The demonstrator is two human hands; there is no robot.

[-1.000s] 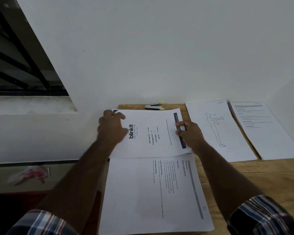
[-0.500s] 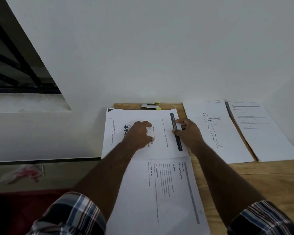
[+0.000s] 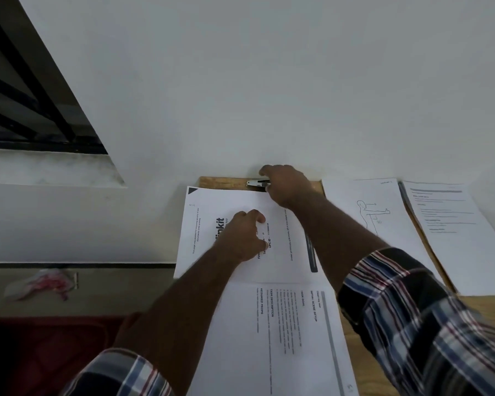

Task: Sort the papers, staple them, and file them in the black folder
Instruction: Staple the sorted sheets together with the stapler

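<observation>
A white printed sheet with a dark logo lies at the far left of the wooden table. My left hand rests on its middle with fingers curled down onto the paper. A small silver stapler lies at the table's back edge by the wall. My right hand reaches over it and its fingers close round its right end. A second text sheet lies nearer me. No black folder is in view.
Two more sheets lie to the right: one with a figure drawing, one with text. The white wall stands right behind the table. A barred window and a ledge are at left; crumpled pink-white paper lies below.
My right hand left the sheet's right edge and reached back to the stapler at the wall. My left hand moved from the sheet's left edge to its middle.
</observation>
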